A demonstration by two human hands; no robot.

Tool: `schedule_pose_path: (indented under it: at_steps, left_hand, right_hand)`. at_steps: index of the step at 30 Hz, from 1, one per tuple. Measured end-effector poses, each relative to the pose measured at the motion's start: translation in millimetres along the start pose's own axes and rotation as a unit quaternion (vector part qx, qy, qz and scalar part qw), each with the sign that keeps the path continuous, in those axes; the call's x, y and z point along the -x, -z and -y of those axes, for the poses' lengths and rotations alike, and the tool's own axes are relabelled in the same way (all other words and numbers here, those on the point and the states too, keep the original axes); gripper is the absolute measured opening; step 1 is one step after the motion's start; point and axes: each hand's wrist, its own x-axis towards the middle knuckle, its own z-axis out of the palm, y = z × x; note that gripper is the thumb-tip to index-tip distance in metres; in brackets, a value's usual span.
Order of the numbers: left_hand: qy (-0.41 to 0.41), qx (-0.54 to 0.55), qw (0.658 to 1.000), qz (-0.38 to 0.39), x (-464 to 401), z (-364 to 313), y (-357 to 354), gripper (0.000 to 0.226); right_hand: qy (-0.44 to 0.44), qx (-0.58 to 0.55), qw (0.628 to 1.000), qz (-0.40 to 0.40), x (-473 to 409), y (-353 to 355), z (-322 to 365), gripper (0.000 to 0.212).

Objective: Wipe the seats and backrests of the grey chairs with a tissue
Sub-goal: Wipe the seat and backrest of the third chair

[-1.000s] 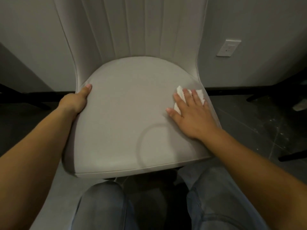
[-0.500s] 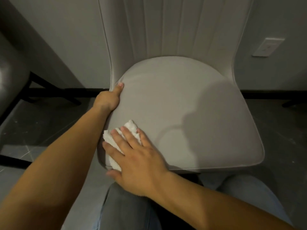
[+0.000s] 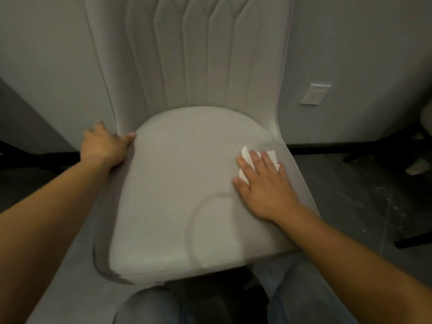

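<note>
Tissue (image 3: 247, 157), white and crumpled, lies flat on the grey seat (image 3: 182, 183) under the right hand (image 3: 264, 183), whose fingers are straight and spread, pressing it down; bits of it show beyond the fingertips and beside the thumb. That hand sits palm-down near the seat's right edge, its forearm running back and down to the lower right corner of the head view. Across the seat, well apart from it, the left hand (image 3: 102, 146) grips the seat's left rear edge, thumb lying on top of the cushion and the fingers curled down the outer side, arm stretched out straight from the lower left. Beyond both hands rises the ribbed backrest (image 3: 198, 61). Past the right hand, on the wall, is a white wall plate (image 3: 315, 94). Below the hands, the person's knees in jeans (image 3: 149, 307) meet the seat's front edge.
</note>
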Motion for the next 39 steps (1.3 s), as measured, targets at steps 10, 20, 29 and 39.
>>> schedule_pose_path:
  at_steps: [10,20,29,39]
  left_hand:
    - [-0.091,0.073,0.983,-0.142,-51,-71,52,0.115]
    - [-0.066,0.208,0.936,-0.277,-70,-109,52,0.080]
    - [-0.059,0.178,0.942,-0.277,-79,-108,48,0.064]
    - [-0.056,0.189,0.939,-0.283,-83,-107,41,0.062]
  right_hand:
    - [0.046,-0.004,0.997,-0.068,-75,-7,29,0.056]
    - [0.106,-0.037,0.990,-0.086,-120,-9,36,0.051]
    - [0.267,-0.124,0.878,-0.377,-170,66,87,0.040]
    - [0.448,0.091,0.749,-0.480,-279,218,207,0.045]
